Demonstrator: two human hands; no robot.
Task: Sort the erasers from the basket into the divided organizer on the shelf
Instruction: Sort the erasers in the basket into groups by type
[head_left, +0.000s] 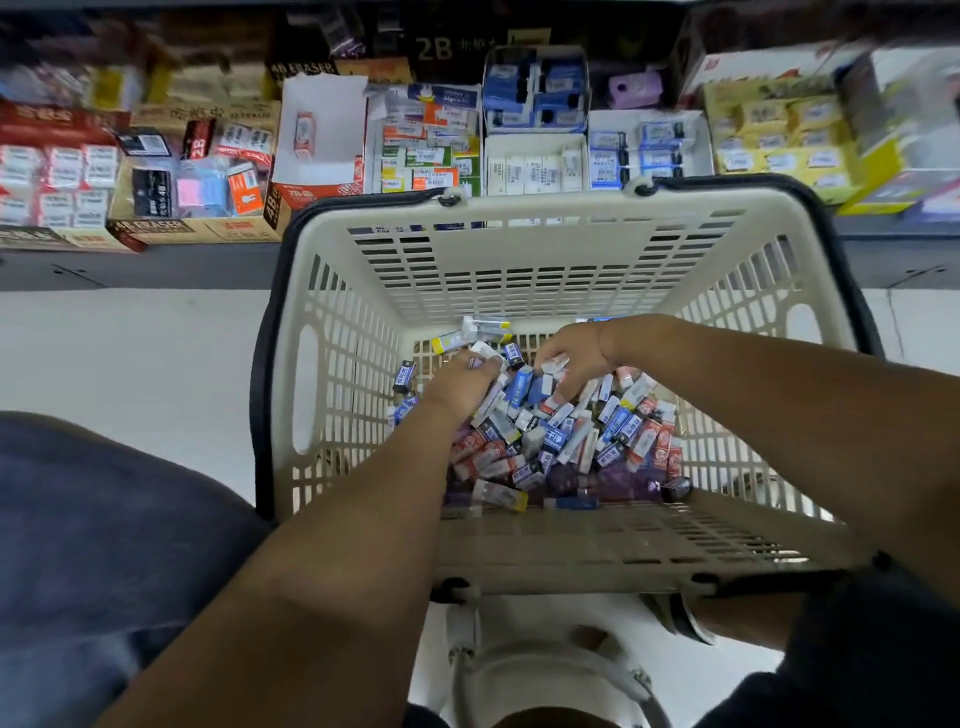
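Observation:
A cream plastic basket (540, 249) with black handles stands in front of me, its bottom covered by a heap of small boxed erasers (566, 441) in blue, red, white and purple sleeves. Both my hands reach down into it. My left hand (462, 382) grips a small white eraser at the heap's far left. My right hand (569, 358) curls its fingers round white erasers near the heap's middle. Beyond the basket, the white divided organizer (592, 150) on the shelf holds blue and white erasers in its compartments.
Cardboard display boxes of erasers line the shelf: red and brown boxes (192, 182) at left, yellow ones (779, 135) at right. A white stool (550, 670) stands below the basket. My knee in dark cloth (88, 519) fills the lower left.

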